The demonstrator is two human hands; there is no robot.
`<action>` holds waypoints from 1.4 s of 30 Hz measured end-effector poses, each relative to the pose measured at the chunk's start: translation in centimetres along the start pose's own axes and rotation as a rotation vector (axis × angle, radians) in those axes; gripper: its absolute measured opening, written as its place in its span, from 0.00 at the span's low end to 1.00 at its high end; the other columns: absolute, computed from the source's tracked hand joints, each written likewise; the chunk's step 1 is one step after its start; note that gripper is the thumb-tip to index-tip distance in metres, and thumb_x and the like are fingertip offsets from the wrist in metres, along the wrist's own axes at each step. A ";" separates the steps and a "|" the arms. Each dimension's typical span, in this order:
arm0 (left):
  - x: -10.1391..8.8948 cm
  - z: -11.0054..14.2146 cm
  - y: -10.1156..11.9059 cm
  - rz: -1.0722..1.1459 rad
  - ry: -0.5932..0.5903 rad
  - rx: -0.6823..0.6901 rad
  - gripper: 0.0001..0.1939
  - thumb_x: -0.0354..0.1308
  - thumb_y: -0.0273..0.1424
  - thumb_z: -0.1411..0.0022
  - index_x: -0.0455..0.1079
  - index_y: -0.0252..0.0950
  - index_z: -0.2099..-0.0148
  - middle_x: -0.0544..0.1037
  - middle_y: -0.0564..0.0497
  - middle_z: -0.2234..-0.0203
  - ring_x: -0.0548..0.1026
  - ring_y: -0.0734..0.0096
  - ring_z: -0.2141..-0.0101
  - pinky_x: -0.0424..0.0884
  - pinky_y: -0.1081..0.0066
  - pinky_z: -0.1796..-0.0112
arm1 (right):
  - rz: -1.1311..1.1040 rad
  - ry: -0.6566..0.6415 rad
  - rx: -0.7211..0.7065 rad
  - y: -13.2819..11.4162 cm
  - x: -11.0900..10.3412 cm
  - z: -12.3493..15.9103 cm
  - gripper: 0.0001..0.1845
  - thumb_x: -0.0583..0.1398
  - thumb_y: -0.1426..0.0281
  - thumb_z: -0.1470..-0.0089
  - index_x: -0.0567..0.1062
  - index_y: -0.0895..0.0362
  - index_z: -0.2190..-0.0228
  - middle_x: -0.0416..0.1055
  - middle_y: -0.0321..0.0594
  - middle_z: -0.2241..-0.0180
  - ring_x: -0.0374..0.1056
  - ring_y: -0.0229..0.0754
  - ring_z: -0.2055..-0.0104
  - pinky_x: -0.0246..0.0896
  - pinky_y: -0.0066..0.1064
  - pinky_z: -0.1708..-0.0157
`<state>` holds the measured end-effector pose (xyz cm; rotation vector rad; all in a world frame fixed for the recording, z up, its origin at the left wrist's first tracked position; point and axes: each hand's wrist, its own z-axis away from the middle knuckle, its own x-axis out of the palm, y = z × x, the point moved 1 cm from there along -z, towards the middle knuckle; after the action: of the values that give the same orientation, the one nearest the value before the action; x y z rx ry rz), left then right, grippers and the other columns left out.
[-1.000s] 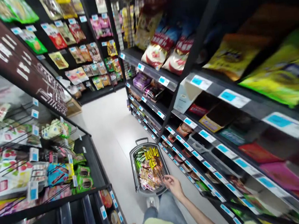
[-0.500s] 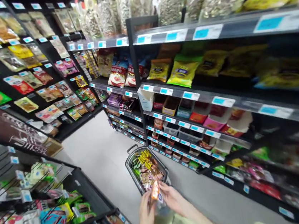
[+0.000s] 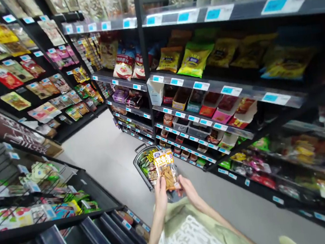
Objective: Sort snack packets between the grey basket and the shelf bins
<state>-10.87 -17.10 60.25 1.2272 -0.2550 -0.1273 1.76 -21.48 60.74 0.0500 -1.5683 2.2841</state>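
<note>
A snack packet [image 3: 166, 171] with an orange and white top and golden pieces showing through its front stands upright before me, its printed face towards me. My left hand [image 3: 160, 194] is closed on its lower left edge, thumb on the front. At its lower right corner my right hand [image 3: 187, 189] grips it, the fingers partly behind. Under and beyond the packet is a black basket [image 3: 136, 163] with a raised handle, filled with yellow, green and brown small wrapped snacks [image 3: 149, 166]. The packet hides the basket's right part.
On my right runs a long shelf [image 3: 185, 81] with yellow snack bags, open boxes and blue price labels. A low black rack [image 3: 97, 196] with packets stands close on the left. Hanging packets [image 3: 44, 112] cover the far wall. Pale floor [image 3: 100, 144] lies between them.
My right hand has come from the basket towards me, and my left hand has joined it on the packet. The packet has tipped up to face me. My view has turned right.
</note>
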 end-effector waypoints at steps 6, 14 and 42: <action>-0.6 1.1 3.2 0.037 0.093 0.130 0.27 0.53 0.52 0.38 0.75 0.33 0.57 0.78 0.44 0.59 0.74 0.62 0.57 0.70 0.68 0.55 | 0.288 -0.148 -0.134 -1.8 1.4 2.5 0.25 0.64 0.47 0.53 0.74 0.58 0.80 0.70 0.37 0.82 0.63 0.36 0.80 0.58 0.28 0.77; -1.2 2.4 6.2 0.036 -0.041 0.133 0.24 0.60 0.45 0.41 0.72 0.32 0.50 0.79 0.46 0.59 0.75 0.63 0.60 0.71 0.70 0.59 | 0.328 -0.143 -0.221 -3.4 1.9 1.7 0.25 0.61 0.50 0.49 0.72 0.56 0.85 0.68 0.37 0.85 0.61 0.37 0.81 0.57 0.29 0.76; -1.4 2.0 5.5 -0.011 -0.051 0.157 0.22 0.65 0.38 0.45 0.70 0.31 0.52 0.78 0.48 0.68 0.75 0.68 0.67 0.71 0.71 0.63 | 0.266 -0.056 -0.304 -4.2 1.5 1.8 0.28 0.60 0.53 0.45 0.74 0.58 0.88 0.69 0.38 0.87 0.61 0.35 0.82 0.55 0.28 0.76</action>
<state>-12.97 -16.82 65.85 1.3823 -0.3069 -0.1502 1.41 -21.37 65.50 -0.1854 -2.0404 2.2191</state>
